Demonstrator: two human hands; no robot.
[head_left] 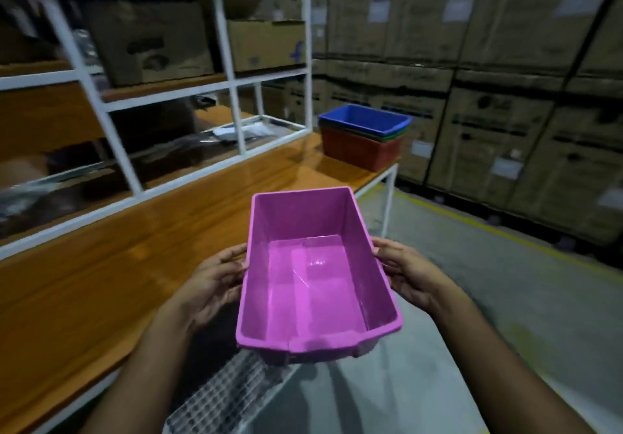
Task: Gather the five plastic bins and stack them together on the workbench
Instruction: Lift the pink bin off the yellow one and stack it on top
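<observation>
From the head camera, a pink bin [317, 275] is held in the air between both hands, open side up and empty, just off the near edge of the wooden worktop [141, 265] and above the grey floor [472, 298]. The left hand [212, 285] grips the bin's left long rim, its fingers [232, 255] curled against the outer wall; the right hand [411, 275] grips the right rim in the same manner, thumb along the edge. At the far end of the worktop stands a nested stack of bins: a blue bin [365, 120] on top, what looks like a green rim beneath it, though blur makes that uncertain, and a red bin [360, 148] at the bottom. A white shelf frame [232, 62] holding cardboard boxes stands on the worktop to the left, and a wall of stacked cartons [488, 62] rises behind.
</observation>
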